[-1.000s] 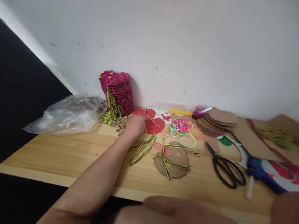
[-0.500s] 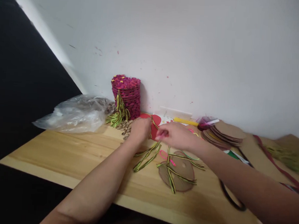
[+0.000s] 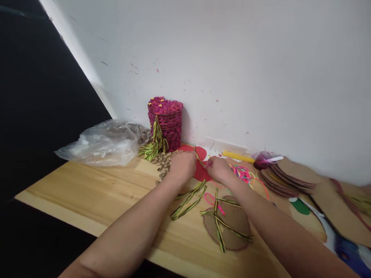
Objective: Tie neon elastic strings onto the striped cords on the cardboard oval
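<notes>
Above a red heart-shaped piece (image 3: 199, 173), my left hand (image 3: 184, 166) is closed, its fingertips mostly hidden, on a short bundle of green-and-black yarn (image 3: 198, 157). My right hand (image 3: 219, 169) pinches at the bundle's right end, where a bit of pink string shows at the fingertips. Nearer me lie cut yarn strands (image 3: 189, 202). More strands cross a round brown disc (image 3: 237, 222), along with a pink string loop (image 3: 210, 198).
A magenta heart-shaped box (image 3: 170, 129) with a yarn tassel (image 3: 155, 143) stands by the wall. Left of it are a clear plastic bag (image 3: 103, 144) and pistachio shells (image 3: 163, 165). Rightward lie tangled colored strings (image 3: 243, 174), stacked cardboard discs (image 3: 277, 184) and blue-handled scissors (image 3: 351, 256).
My right hand has drawn in closer beside the yarn bundle and turned lower. The view has swung left, so the scissors and colored strings show more.
</notes>
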`<state>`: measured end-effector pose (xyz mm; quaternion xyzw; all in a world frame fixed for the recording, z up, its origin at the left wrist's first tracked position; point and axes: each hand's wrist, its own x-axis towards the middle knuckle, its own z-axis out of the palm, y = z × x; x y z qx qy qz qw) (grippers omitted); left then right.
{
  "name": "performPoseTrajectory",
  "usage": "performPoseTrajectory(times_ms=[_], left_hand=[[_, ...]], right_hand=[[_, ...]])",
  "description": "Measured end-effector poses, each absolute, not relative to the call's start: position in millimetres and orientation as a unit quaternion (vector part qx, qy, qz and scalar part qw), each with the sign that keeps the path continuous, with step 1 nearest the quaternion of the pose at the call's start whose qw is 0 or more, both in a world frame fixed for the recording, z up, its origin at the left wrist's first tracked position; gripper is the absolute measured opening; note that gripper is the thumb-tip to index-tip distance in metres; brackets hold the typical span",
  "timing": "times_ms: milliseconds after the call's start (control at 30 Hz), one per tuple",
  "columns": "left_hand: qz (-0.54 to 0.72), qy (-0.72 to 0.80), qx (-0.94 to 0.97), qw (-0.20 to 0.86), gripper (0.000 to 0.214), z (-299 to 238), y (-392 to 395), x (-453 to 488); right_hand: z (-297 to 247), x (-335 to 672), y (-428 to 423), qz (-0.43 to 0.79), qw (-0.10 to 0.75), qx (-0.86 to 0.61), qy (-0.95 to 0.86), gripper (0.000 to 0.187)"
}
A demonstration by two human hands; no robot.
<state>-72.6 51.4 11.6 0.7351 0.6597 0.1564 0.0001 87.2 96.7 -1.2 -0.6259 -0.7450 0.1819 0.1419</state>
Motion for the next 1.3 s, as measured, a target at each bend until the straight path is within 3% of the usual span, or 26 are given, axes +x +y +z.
performPoseTrajectory(times_ms=[233, 300, 433, 533, 667, 867, 967, 1100, 1300], left_hand=[[0.272, 0.643, 0.715, 0.034, 0.032, 14, 53, -74], [0.373, 0.596, 0.701, 0.123, 0.033, 17, 53, -71], [0.524, 0.395, 0.619, 0.432, 0.034, 25, 47, -61], [0.501, 0.269, 0.560, 0.602, 0.040, 29, 39, -55], [0.385, 0.231, 0.527, 0.722, 0.041, 27, 32, -52], [0.340, 0.283, 0.538, 0.717, 0.037, 21, 28, -47], [0.375, 0.297, 0.532, 0.699, 0.037, 20, 28, -43], [0.412, 0.321, 0.538, 0.661, 0.037, 19, 27, -37], [0.410, 0.326, 0.558, 0.644, 0.029, 18, 21, -28]], right_hand=[[35, 108, 106, 0.354, 0.285, -0.573, -0.682, 0.022], [50, 115, 97, 0.401, 0.311, -0.544, -0.668, 0.027], [71, 128, 68, 0.491, 0.330, -0.486, -0.643, 0.033], [79, 136, 46, 0.556, 0.313, -0.461, -0.616, 0.034], [80, 149, 28, 0.593, 0.316, -0.457, -0.584, 0.031], [61, 157, 20, 0.653, 0.420, -0.440, -0.451, 0.018], [48, 150, 14, 0.688, 0.469, -0.434, -0.345, 0.027], [32, 139, 4, 0.711, 0.393, -0.443, -0.379, 0.051], [22, 144, -5, 0.518, 0.353, -0.504, -0.594, 0.051]])
